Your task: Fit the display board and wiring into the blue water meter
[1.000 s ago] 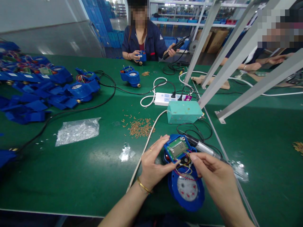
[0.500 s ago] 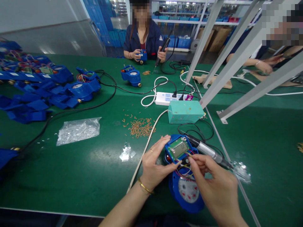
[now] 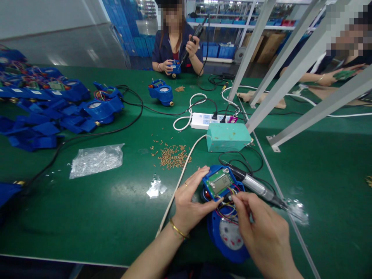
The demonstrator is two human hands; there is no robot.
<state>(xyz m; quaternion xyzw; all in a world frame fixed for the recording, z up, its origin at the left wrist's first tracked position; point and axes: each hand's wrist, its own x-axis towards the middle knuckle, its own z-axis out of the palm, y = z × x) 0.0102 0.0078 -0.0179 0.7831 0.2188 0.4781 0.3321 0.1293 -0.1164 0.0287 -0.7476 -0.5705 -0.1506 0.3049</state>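
Observation:
A blue water meter [image 3: 213, 232] lies in front of me, its dial [image 3: 231, 234] toward me and its electronics box open. In the box sits a green circuit board with a grey display [image 3: 220, 183]. My left hand [image 3: 192, 197] is wrapped round the box, fingers at the far left edge and thumb at the near edge. My right hand [image 3: 261, 224] pinches beside a small black part [image 3: 226, 198] with a round silvery spot, among thin coloured wires [image 3: 229, 210]. What lies between those fingertips is hidden. An electric screwdriver [image 3: 257, 186] rests just right of the meter.
Loose brass-coloured screws [image 3: 174, 157], a clear bag of small parts [image 3: 97, 159] and a turquoise box [image 3: 229, 137] lie ahead. A power strip [image 3: 200, 121], cables and white metal posts [image 3: 308, 112] stand behind. Blue meters [image 3: 101, 108] fill the left. A co-worker [image 3: 177, 46] sits opposite.
My right fingers have shifted slightly at the black part, and the wires beside them lie differently. My left hand stays put. The co-worker opposite has brought a screwdriver onto a blue meter.

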